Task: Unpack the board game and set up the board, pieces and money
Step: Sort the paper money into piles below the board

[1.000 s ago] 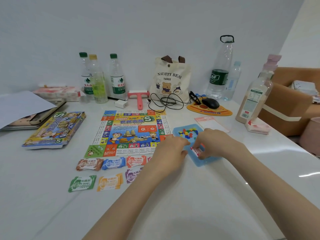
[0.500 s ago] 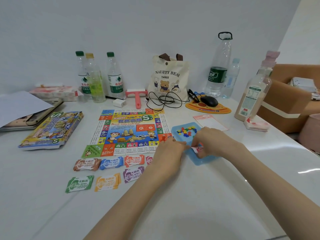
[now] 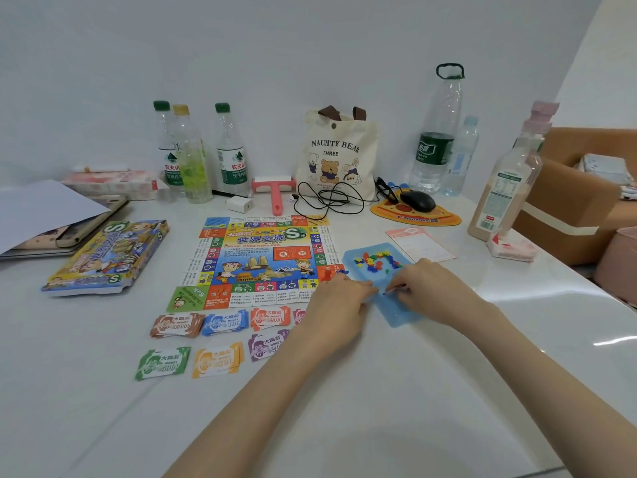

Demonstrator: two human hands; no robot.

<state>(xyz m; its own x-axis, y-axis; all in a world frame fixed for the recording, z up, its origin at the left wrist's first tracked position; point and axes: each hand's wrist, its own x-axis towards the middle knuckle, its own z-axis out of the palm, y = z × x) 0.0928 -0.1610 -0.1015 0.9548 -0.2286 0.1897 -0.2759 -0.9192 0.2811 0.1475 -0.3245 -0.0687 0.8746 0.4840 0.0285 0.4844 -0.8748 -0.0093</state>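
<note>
The colourful game board (image 3: 262,260) lies unfolded on the white table. Below it, several stacks of play money (image 3: 220,322) sit in two rows. To its right is a blue plastic tray (image 3: 396,312) holding small coloured pieces (image 3: 375,261) at its far end. My right hand (image 3: 427,288) pinches a small red and blue item over the tray's near part. My left hand (image 3: 339,301) rests at the tray's left edge with curled fingers, partly covering some money. The game box (image 3: 107,257) lies to the left.
Water bottles (image 3: 196,153) stand at the back, with a canvas bag (image 3: 336,157), a pink roller (image 3: 275,193), a cable, a mouse on an orange pad (image 3: 417,210) and a tall bottle (image 3: 503,188). A pink card (image 3: 420,243) lies behind the tray. Cardboard box (image 3: 579,201) at right.
My right hand has lifted the small item slightly and shifted it toward the tray's left side; my left hand has stayed at the tray's edge. The view has tilted slightly.
</note>
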